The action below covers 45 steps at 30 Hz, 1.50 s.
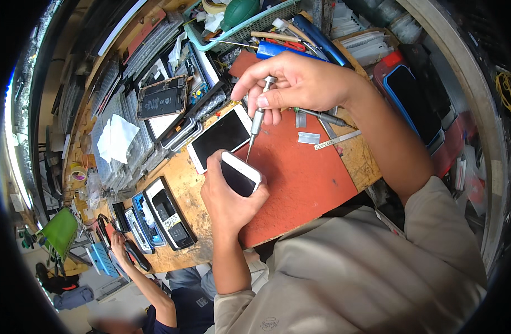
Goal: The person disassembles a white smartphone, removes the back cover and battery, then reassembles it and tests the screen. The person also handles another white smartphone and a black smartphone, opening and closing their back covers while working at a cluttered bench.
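My left hand (227, 203) is wrapped round a white smartphone (238, 177), held tilted above a red-brown work mat (308, 186). My right hand (302, 83) pinches a slim silver precision screwdriver (257, 119) between thumb and fingers. Its thin tip points down at the phone's edge; whether it touches a screw there is too small to tell. Just beyond my left hand lies a second white smartphone (222, 135) with a dark screen, partly on the mat. Another screwdriver (329, 118) and a small silvery piece (309, 138) rest near the mat's far edge.
A tool-filled green basket (250, 34) stands at the back. An opened phone (162, 98) and a crumpled white tissue (117, 138) lie atop stacked parts at left. Several phones (169, 212) line the bench's left end, where another person's hand (119, 249) reaches in.
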Each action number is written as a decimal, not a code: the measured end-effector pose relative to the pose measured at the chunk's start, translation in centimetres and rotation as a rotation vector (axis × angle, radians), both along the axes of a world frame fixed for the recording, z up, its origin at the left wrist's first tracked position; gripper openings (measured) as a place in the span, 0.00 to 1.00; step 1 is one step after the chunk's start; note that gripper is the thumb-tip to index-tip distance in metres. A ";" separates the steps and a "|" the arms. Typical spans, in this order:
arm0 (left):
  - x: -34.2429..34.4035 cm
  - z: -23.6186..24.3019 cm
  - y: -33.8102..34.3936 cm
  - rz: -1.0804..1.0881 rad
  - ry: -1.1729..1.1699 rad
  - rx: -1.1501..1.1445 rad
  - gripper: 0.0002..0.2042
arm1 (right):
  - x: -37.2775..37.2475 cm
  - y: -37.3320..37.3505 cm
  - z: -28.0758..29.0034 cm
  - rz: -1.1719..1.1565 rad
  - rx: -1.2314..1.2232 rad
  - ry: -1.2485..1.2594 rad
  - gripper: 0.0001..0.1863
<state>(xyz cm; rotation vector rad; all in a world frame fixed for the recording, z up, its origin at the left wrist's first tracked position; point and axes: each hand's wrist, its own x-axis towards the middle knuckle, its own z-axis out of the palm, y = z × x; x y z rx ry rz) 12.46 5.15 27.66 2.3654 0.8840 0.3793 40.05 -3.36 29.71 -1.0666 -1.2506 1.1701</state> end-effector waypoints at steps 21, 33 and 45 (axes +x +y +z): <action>0.3 0.3 -0.7 -0.036 0.071 0.028 0.37 | 1.4 1.0 -0.7 -0.401 0.105 -0.139 0.09; 0.5 -0.4 -1.0 -0.122 0.117 0.145 0.41 | -1.7 1.7 -2.7 -0.486 0.316 -0.847 0.07; -0.7 -2.5 1.1 -0.072 -0.860 0.104 0.40 | -2.7 1.6 -4.1 -0.561 0.227 -1.331 0.04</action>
